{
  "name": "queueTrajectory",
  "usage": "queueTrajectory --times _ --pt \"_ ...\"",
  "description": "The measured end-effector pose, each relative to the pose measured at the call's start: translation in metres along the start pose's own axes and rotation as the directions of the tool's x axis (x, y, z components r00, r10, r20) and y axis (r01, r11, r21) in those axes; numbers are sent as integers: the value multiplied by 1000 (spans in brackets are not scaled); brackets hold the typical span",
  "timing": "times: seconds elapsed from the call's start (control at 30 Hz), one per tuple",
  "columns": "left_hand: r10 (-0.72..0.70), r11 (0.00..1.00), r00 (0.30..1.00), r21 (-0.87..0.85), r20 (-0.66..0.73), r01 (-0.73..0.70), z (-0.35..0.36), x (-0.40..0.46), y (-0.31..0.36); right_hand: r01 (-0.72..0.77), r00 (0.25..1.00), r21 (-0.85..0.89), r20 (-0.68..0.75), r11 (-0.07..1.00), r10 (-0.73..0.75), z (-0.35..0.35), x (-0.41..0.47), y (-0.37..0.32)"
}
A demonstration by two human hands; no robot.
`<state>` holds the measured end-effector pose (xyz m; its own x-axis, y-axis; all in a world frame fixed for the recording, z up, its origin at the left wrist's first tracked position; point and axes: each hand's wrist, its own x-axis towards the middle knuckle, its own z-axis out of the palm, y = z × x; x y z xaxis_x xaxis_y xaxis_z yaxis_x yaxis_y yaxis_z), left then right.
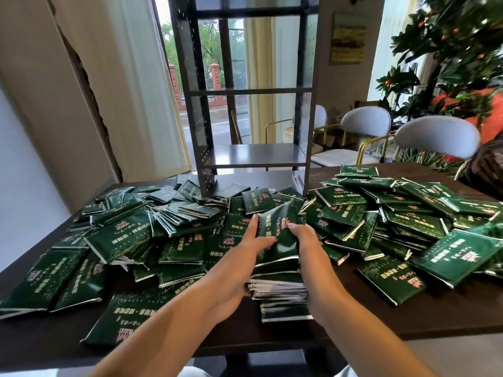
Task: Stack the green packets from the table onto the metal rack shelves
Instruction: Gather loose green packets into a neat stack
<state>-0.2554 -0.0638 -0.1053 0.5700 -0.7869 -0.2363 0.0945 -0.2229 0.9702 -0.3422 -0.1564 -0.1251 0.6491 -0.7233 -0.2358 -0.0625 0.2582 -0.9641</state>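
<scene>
Two hands, the left hand point(239, 257) and right hand point(307, 254), clamp a stack point(277, 270) of packets between them at the table point(435, 317) edge. Beyond, loose packets point(408, 213) cover it. Farther, the rack point(253, 155) shelves look bare: stacking barely begun.

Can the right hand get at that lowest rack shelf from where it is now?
Probably yes. The lowest shelf looks bare and open-fronted, straight beyond the right hand. But both hands are clamped on the packet stack, so the left hand must move too.
</scene>
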Motion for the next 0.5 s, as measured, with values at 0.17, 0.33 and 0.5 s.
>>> queueTrajectory --times 0.17,0.33,0.5 --pt "10 998 1000 -66 -7 -10 -1 -4 -3 125 990 -189 -35 974 -133 -17 3 -17" --pt "50 998 998 -40 -33 -51 6 -4 -1 208 786 -893 -90 398 -612 -64 34 -29" --pt "96 995 995 -24 -8 -96 3 -8 -4 -15 893 -1000 -16 5 -450 -86 73 -20"
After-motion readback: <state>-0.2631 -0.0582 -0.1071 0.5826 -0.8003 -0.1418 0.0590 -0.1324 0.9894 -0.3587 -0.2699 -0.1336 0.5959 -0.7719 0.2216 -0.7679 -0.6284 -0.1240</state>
